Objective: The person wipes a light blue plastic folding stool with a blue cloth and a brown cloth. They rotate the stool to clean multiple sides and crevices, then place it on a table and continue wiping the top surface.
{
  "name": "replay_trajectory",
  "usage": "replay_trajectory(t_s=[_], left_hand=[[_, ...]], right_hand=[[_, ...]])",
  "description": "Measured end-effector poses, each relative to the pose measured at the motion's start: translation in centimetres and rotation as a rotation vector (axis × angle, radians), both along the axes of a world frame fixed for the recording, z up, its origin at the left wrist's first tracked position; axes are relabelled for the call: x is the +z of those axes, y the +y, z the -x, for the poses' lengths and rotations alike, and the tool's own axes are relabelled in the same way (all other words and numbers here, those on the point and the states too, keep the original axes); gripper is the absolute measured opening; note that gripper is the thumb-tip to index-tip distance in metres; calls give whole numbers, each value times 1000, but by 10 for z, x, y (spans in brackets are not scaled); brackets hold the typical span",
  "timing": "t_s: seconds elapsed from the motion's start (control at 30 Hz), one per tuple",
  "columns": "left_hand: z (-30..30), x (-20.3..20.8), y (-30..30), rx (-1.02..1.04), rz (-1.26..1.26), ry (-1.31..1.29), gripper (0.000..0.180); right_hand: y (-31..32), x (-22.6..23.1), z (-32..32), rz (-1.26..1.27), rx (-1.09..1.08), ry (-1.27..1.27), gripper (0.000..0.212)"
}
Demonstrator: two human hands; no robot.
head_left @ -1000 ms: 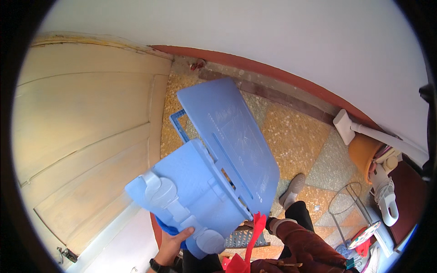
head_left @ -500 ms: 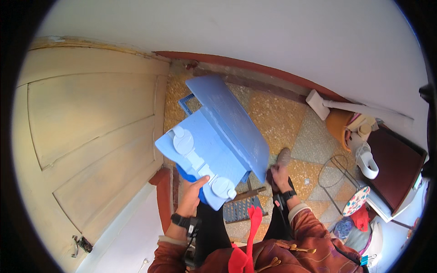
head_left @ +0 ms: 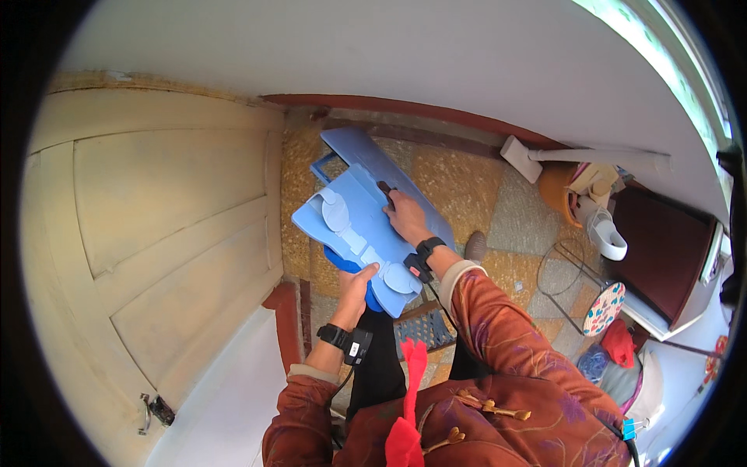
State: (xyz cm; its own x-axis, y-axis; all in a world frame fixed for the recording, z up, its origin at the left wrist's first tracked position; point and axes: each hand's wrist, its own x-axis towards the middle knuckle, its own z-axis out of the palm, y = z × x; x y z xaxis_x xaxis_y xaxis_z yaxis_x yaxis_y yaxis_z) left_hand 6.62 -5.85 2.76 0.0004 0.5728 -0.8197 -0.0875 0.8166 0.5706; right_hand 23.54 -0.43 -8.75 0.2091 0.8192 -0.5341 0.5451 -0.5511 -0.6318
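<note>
A light blue plastic panel (head_left: 373, 218) with two round discs on its near side is joined along a seam to a darker blue panel (head_left: 405, 167). A blue loop handle (head_left: 320, 169) sticks out at the far left of it. My left hand (head_left: 356, 289) is closed on the near edge, thumb on top beside the discs and fingers hidden below. Over the light panel, near the seam, my right hand (head_left: 408, 219) is closed on a small dark brown oblong object (head_left: 384, 187), whose kind I cannot make out.
A cream door (head_left: 171, 202) stands at the left. On the right are a white long-handled tool (head_left: 523, 159), an orange bin (head_left: 556, 183), a dark red-topped cabinet (head_left: 665, 249) and a round patterned seat (head_left: 605, 310). A slatted wooden frame (head_left: 428, 325) lies below the panel.
My right hand has come up from beside my foot to the blue panel, carrying the dark brown object. The blue thing has shifted slightly to the right, with my left hand still on it.
</note>
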Motion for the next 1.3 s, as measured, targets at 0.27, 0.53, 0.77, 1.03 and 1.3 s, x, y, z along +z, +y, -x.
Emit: replay_trajectory(t_s=[0.27, 0.53, 0.77, 1.03, 1.3], left_hand=[[5, 35, 6, -245, 12, 54, 56], [15, 99, 20, -615, -78, 34, 49], [-16, 120, 38, -1048, -279, 100, 45], [-83, 144, 42, -1452, -596, 290, 51], [-139, 234, 63, -1715, -653, 89, 46]], right_hand=[[-24, 31, -5, 24, -148, 30, 27], [-87, 89, 5, -3, -564, 142, 29], [-132, 95, -2, -164, -984, 250, 29], [-171, 83, -25, -76, -1253, 428, 19], [-194, 163, -44, -254, -1466, 662, 15]])
